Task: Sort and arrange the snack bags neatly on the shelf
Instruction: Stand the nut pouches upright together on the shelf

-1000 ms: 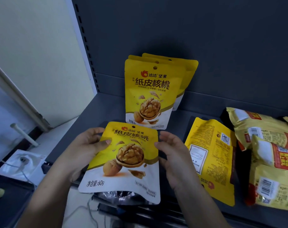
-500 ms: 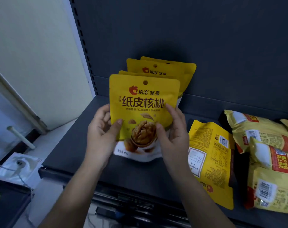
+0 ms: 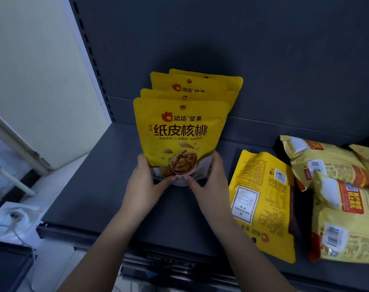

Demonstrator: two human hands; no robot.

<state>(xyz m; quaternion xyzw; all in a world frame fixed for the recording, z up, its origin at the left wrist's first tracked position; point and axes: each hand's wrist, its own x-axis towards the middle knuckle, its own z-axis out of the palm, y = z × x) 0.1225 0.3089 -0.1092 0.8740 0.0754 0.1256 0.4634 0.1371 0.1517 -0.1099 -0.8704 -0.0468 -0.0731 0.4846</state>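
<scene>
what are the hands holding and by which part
The front walnut bag. The left hand grips its lower left edge and the right hand its lower right edge, with both thumbs on the front near the base.

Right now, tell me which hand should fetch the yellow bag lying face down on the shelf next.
Right. The right hand sits beside the face-down bag, with bare shelf between; the left hand would have to cross the standing front bag both hands hold.

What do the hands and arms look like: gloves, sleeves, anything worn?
Left hand and right hand are both bare, no gloves. No rings, watch or wristband visible. Both forearms are uncovered down to the frame edge, so no sleeve shows. No markings or tags on either.
</scene>
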